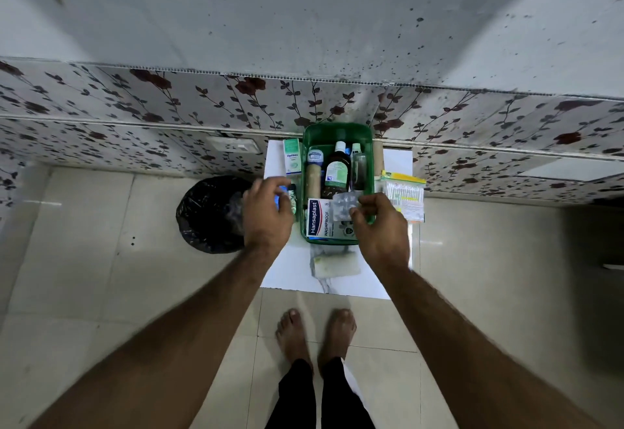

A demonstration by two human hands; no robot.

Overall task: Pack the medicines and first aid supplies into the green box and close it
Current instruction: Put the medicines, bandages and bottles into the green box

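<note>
The green box (337,131) stands open on a small white table (293,270). Inside lie a brown bottle (337,167), a Hansaplast carton (319,217), a beige roll (313,180) and other small bottles. My right hand (381,226) holds a silver blister strip (346,207) over the box's near right corner. Left of the box, my left hand (266,212) closes around a small blue item (280,194), partly hidden and blurred. A white and green carton (292,157) stands left of the box. A cotton bud pack (405,195) lies to the right.
A gauze pad in clear wrap (336,261) lies on the table in front of the box. A bin with a black liner (212,214) stands on the floor to the left. A floral-tiled wall (169,108) rises right behind the table. My bare feet (315,334) stand on beige tiles.
</note>
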